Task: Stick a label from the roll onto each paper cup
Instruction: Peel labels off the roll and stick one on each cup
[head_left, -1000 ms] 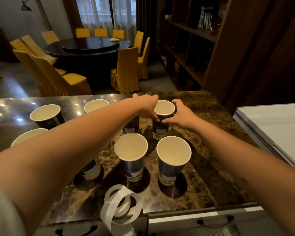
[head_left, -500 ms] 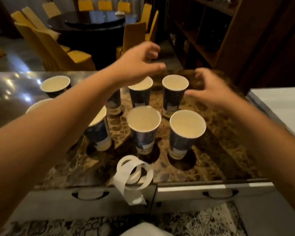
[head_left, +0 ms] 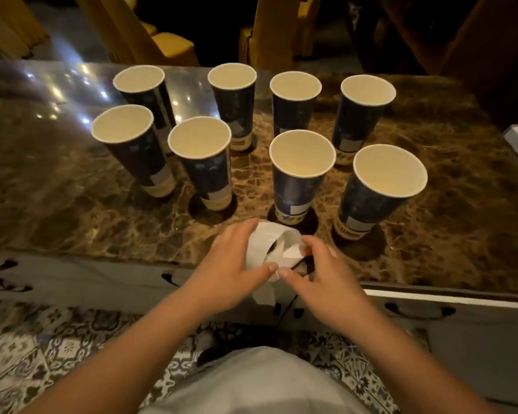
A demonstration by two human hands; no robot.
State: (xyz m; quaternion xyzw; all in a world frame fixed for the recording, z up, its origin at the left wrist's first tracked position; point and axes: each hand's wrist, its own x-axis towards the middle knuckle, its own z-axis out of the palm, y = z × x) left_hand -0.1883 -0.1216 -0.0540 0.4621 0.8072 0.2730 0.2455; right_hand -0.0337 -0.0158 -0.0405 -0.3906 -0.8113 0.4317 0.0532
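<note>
Both hands on label roll (head_left: 274, 249), table (head_left: 72, 204) edge, 6 o'clock.
Left hand (head_left: 232, 264) fingers clamped on roll; right hand (head_left: 320, 270) fingers pinch its strip; eight cups (head_left: 302, 174) at 12 o'clock.

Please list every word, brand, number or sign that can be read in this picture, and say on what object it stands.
None can be read.
Paper cups: pale patches and a printed band near the base, too blurred to read.
Label roll, held between the left hand and the right hand: plain white, no print visible.
Marble counter: no writing.
</note>
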